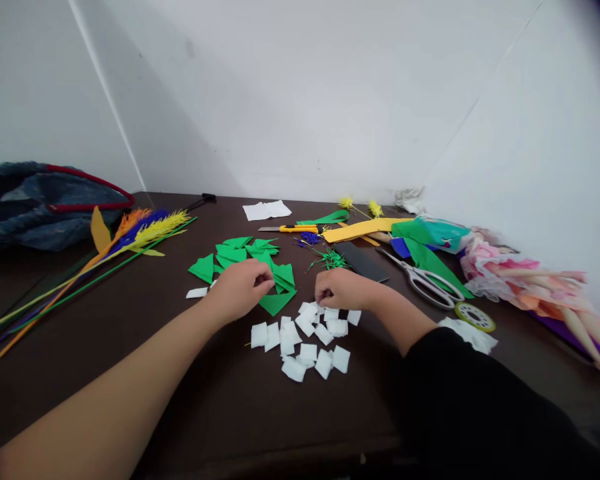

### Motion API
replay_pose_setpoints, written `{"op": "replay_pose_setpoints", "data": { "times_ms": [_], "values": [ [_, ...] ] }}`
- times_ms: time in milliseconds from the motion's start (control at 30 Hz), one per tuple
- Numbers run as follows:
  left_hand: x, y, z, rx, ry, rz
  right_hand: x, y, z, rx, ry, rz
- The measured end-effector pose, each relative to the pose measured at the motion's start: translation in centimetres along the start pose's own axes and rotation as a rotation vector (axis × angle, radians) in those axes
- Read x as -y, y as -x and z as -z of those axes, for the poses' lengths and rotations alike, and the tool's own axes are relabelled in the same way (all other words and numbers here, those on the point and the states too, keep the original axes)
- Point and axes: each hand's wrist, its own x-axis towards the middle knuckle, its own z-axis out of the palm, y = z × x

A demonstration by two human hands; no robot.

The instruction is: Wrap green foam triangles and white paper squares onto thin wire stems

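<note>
Several small white squares (287,337) lie scattered on the dark brown table (205,407) in front of me. Just beyond them, to the left, is a pile of green cut pieces (233,255). My left hand (243,288) rests over the near side of the green pile, its fingers curled together; what they hold, if anything, is hidden. At the far edge of the white squares, my right hand (344,291) has its fingers pinched downward, and I cannot make out anything between them.
A yellow cutter (297,229), a black strip (363,261) and scissors (427,283) lie beyond and to the right. Tape (475,317) and dolls (525,270) are at the right. Coloured stems (95,270) and a denim item (45,203) occupy the left.
</note>
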Motion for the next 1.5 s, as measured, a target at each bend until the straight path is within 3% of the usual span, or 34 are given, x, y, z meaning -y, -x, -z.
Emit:
{"op": "replay_pose_setpoints", "data": {
  "times_ms": [267, 467, 600, 667, 767, 900, 1000, 1233, 1500],
  "values": [
    [-0.6, 0.1, -0.1, 0.030, -0.010, -0.074, -0.1, 0.2, 0.3, 0.037, 0.011, -0.010],
    [-2.7, 0.9, -0.8, 0.145, -0.011, -0.409, 0.0, -0.1, -0.2, -0.007, 0.062, 0.027],
    [-4.0, 1.3, -1.3, 0.212, -0.037, -0.491, -0.3, -0.1, 0.0, -0.068, 0.015, 0.035],
    [-3.9, 1.2, -1.5, 0.198, 0.002, -0.452, -0.4, 0.0, 0.4, -0.129, -0.031, -0.016],
    [-3.5, 0.8, -1.6, 0.117, 0.149, -0.266, -0.2, 0.4, 1.2, -0.188, -0.174, -0.122],
    [-3.5, 0.3, -2.2, 0.064, 0.550, 0.018, 0.4, 0.6, 1.7, -0.211, -0.320, -0.175],
    [-4.3, 0.1, -2.9, 0.073, 0.793, 0.098, 0.9, 0.5, 1.6, -0.204, -0.312, -0.170],
    [-4.9, -0.2, -4.1, 0.047, 0.717, 0.135, 0.9, 0.6, 1.6, -0.220, -0.439, -0.176],
    [-5.1, 0.0, -3.5, -0.011, 0.494, 0.027, 0.8, 0.8, 2.0, -0.418, -0.881, -0.182]
  ]
}}
